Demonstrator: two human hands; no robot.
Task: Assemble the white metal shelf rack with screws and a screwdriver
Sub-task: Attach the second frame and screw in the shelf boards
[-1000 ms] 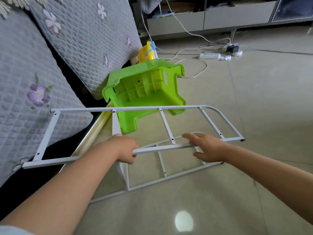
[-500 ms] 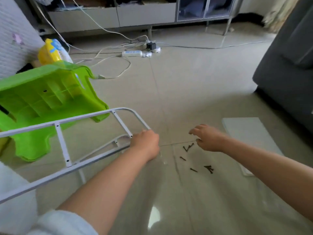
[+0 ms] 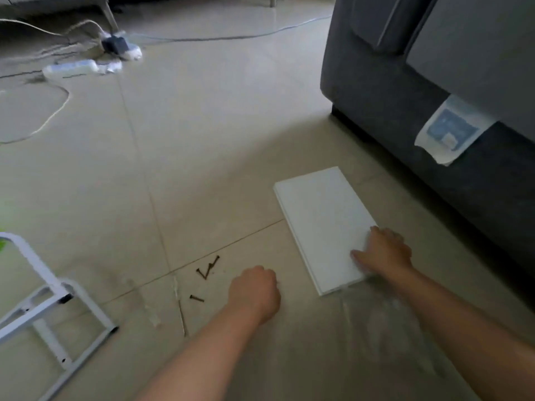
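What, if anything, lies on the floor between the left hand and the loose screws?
Nothing visible. The left hand hovers with curled fingers just right of the screws, which lie scattered on bare floor. The right hand rests on the white panel, away from that gap.

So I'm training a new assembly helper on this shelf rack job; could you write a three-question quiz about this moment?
1. True or false: the right hand rests on the white panel lying on the floor.
2. Which is nearest the left hand? A) power strip B) dark screws C) grey sofa
3. Fill in: the white metal frame lies at the ______ edge of the view.

Key: 1 true; 2 B; 3 left.
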